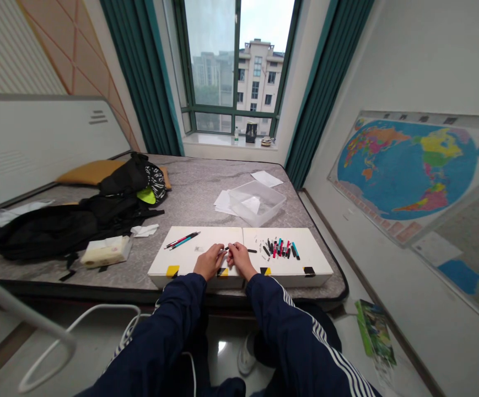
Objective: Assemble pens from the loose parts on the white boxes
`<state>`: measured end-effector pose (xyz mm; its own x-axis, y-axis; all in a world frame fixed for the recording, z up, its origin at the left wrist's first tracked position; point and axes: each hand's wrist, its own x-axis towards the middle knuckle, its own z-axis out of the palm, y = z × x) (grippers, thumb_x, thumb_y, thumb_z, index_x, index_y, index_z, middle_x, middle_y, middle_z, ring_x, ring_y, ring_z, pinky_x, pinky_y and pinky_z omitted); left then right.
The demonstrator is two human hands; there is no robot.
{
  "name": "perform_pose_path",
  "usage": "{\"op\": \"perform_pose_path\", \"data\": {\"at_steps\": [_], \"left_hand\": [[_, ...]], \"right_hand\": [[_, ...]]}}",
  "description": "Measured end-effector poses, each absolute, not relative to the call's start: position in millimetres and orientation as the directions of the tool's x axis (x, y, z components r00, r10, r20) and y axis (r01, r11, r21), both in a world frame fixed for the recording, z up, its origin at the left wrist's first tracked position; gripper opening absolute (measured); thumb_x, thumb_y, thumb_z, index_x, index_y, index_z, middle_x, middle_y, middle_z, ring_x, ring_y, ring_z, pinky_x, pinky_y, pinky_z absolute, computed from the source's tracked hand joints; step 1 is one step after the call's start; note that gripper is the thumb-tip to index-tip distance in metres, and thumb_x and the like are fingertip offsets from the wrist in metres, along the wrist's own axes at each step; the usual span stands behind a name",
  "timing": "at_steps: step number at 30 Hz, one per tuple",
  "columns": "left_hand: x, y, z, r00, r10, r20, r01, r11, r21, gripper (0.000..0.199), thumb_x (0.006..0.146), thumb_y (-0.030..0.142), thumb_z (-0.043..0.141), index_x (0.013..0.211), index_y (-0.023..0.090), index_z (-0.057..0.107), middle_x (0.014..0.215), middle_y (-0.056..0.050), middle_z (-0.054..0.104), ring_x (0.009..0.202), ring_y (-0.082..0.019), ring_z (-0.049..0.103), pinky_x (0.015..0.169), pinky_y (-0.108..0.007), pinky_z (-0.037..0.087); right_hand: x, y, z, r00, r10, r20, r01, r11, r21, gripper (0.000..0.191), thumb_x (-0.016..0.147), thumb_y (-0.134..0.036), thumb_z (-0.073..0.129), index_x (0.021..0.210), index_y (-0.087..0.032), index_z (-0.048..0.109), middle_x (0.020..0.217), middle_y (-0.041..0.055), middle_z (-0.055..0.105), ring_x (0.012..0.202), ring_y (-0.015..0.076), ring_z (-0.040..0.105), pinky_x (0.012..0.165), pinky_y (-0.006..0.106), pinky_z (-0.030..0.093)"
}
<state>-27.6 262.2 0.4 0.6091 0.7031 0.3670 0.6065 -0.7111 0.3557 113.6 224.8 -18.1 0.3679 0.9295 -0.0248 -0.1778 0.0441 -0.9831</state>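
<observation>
While the left hand [209,261] and right hand [241,259] meet with fingertips pinched narrow around a small dark pen part [227,248], that piece sits above the white left box [212,234], near its seam with the right box [318,256]. Its long axis runs roughly crosswise, from hand to hand; which end is the tip is too small to tell. Red and blue pens [183,241] slant from near left to far right. Loose pen parts [281,249] lie on the right box, mostly lengthwise. Beyond stands a clear plastic bin [274,205]; whether the white paper [225,203] reaches inside or underneath it, I cannot tell.
</observation>
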Motion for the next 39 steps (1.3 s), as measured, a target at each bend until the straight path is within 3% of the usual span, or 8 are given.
{"op": "perform_pose_path", "data": {"at_steps": [7,10,14,18,28,33,37,39], "left_hand": [[-26.8,263.7,4.8,0.621,0.659,0.424,0.622,-0.744,0.246,0.033,0.098,0.036,0.032,0.101,0.022,0.061,0.093,-0.007,0.064,0.092,-0.021,0.057,0.081,-0.031,0.04],[-26.7,265.2,2.4,0.625,0.652,0.428,0.607,-0.752,0.259,0.034,0.099,0.034,0.031,0.099,0.02,0.062,0.092,-0.008,0.065,0.092,-0.021,0.058,0.083,-0.032,0.04],[-27.7,263.5,-1.7,0.601,0.691,0.401,0.606,-0.721,0.335,0.033,0.098,0.041,0.035,0.111,0.022,0.058,0.096,-0.006,0.068,0.086,-0.018,0.062,0.073,-0.026,0.042],[-28.3,260.9,-2.8,0.566,0.746,0.352,0.669,-0.664,0.333,0.034,0.096,0.046,0.038,0.115,0.025,0.056,0.094,-0.003,0.069,0.079,-0.017,0.065,0.064,-0.025,0.04],[-25.9,265.9,0.9,0.633,0.665,0.397,0.636,-0.738,0.223,0.035,0.099,0.036,0.03,0.101,0.022,0.062,0.09,-0.007,0.066,0.09,-0.02,0.059,0.08,-0.03,0.04],[-25.7,261.3,1.8,0.565,0.748,0.348,0.705,-0.657,0.267,0.036,0.099,0.037,0.028,0.095,0.023,0.061,0.083,-0.005,0.067,0.083,-0.019,0.061,0.069,-0.026,0.039],[-27.4,259.8,1.9,0.575,0.76,0.303,0.682,-0.65,0.336,0.032,0.095,0.046,0.039,0.114,0.025,0.054,0.085,-0.002,0.069,0.077,-0.018,0.064,0.063,-0.025,0.038],[-28.3,260.6,1.8,0.59,0.752,0.295,0.66,-0.659,0.359,0.03,0.095,0.045,0.041,0.114,0.026,0.052,0.09,-0.001,0.069,0.077,-0.017,0.065,0.064,-0.024,0.038]], "right_hand": [[112.1,224.1,-15.3,0.38,0.924,-0.033,-0.194,0.045,-0.98,0.038,0.076,-0.053,0.061,0.069,-0.019,0.047,0.052,-0.0048,0.052,0.041,0.01,0.055,0.033,0.017,0.042],[111.9,224.0,-14.6,0.379,0.924,-0.041,-0.195,0.037,-0.98,0.037,0.076,-0.052,0.062,0.069,-0.018,0.047,0.051,-0.0045,0.053,0.042,0.0103,0.056,0.033,0.016,0.042],[112.2,223.8,-14.1,0.373,0.927,-0.049,-0.187,0.023,-0.982,0.037,0.075,-0.052,0.062,0.068,-0.019,0.047,0.05,-0.0039,0.054,0.038,0.0097,0.054,0.033,0.017,0.042],[112.0,222.9,-14.2,0.358,0.933,-0.04,-0.183,0.029,-0.983,0.037,0.076,-0.052,0.061,0.069,-0.018,0.047,0.05,-0.0037,0.055,0.037,0.0096,0.053,0.032,0.017,0.041],[110.8,222.7,-11.9,0.368,0.929,-0.042,-0.168,0.022,-0.986,0.033,0.077,-0.048,0.06,0.07,-0.018,0.047,0.053,-0.0043,0.054,0.04,0.0097,0.055,0.033,0.017,0.044],[110.8,223.7,-15.3,0.359,0.932,-0.041,-0.149,0.014,-0.989,0.031,0.077,-0.047,0.06,0.071,-0.018,0.048,0.055,-0.0037,0.056,0.044,0.011,0.058,0.033,0.017,0.044],[111.6,224.5,-16.8,0.365,0.931,-0.033,-0.158,0.027,-0.987,0.029,0.077,-0.045,0.06,0.073,-0.019,0.049,0.055,-0.0034,0.057,0.046,0.0126,0.06,0.034,0.018,0.045],[111.9,225.3,-16.4,0.361,0.931,-0.047,-0.193,0.026,-0.981,0.028,0.076,-0.045,0.061,0.075,-0.019,0.049,0.058,-0.0024,0.059,0.049,0.0139,0.062,0.035,0.019,0.046]]}}
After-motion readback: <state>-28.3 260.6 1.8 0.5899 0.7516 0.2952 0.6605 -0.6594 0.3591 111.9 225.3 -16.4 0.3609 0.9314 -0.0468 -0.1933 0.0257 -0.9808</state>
